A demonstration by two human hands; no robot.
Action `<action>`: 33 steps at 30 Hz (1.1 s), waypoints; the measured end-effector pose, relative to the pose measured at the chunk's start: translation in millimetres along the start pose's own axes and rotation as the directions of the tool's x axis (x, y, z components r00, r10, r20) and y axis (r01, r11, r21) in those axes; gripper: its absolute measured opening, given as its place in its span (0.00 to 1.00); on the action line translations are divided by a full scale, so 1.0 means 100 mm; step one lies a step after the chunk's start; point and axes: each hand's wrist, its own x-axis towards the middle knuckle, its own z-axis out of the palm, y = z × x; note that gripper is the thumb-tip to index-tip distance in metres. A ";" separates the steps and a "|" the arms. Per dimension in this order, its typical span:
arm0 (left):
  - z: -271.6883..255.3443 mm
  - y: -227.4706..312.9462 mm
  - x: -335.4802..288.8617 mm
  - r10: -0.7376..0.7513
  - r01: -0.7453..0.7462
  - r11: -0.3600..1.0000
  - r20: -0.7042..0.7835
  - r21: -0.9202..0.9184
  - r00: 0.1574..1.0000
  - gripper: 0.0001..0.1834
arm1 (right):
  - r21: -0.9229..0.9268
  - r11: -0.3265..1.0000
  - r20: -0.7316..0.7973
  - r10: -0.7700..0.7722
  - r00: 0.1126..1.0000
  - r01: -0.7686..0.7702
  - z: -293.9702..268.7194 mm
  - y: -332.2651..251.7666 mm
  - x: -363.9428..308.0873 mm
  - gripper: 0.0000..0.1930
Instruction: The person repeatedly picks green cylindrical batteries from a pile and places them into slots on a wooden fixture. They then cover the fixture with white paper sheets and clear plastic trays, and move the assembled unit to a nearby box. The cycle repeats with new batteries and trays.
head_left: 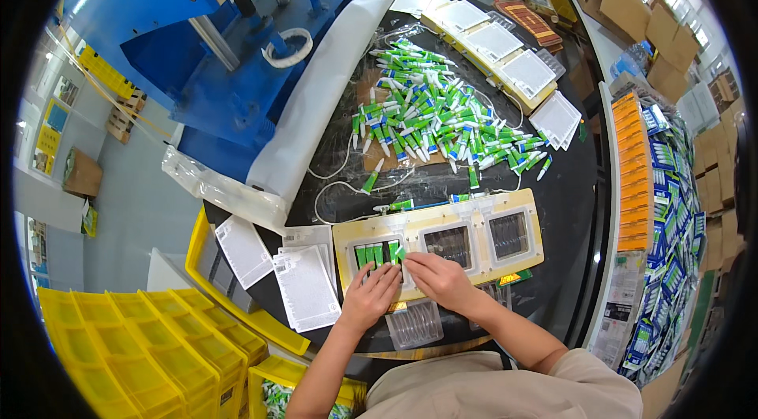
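Observation:
A cream-coloured frame with three windows lies before me on the black table. Several green tubes stand side by side in its left window. My left hand rests at that window's lower edge, its fingers stretched out against the tube ends. Between thumb and fingers, my right hand pinches another green tube at the window's right side. The middle window and right window show clear ribbed plastic inside.
Beyond the frame spreads a big pile of green-and-white tubes. A second cream frame with white cards lies at the far right. Printed white cards sit left of my hands. A blue machine stands left; yellow crates fill the lower left.

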 end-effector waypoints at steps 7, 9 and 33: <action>0.04 0.03 -0.11 -0.056 0.055 0.998 0.038 0.025 0.998 0.16 | -0.152 0.983 0.063 -0.098 0.993 0.107 0.17 0.02 -0.03 0.19; 0.08 0.03 -0.13 -0.076 0.076 0.997 0.044 0.005 0.996 0.18 | -0.161 0.983 0.075 -0.072 0.995 0.084 0.19 0.00 -0.05 0.19; 0.40 -1.31 1.25 -0.575 0.551 0.809 -0.084 -0.203 0.813 0.13 | -0.331 0.915 0.393 0.355 0.848 -0.230 0.55 1.23 1.47 0.06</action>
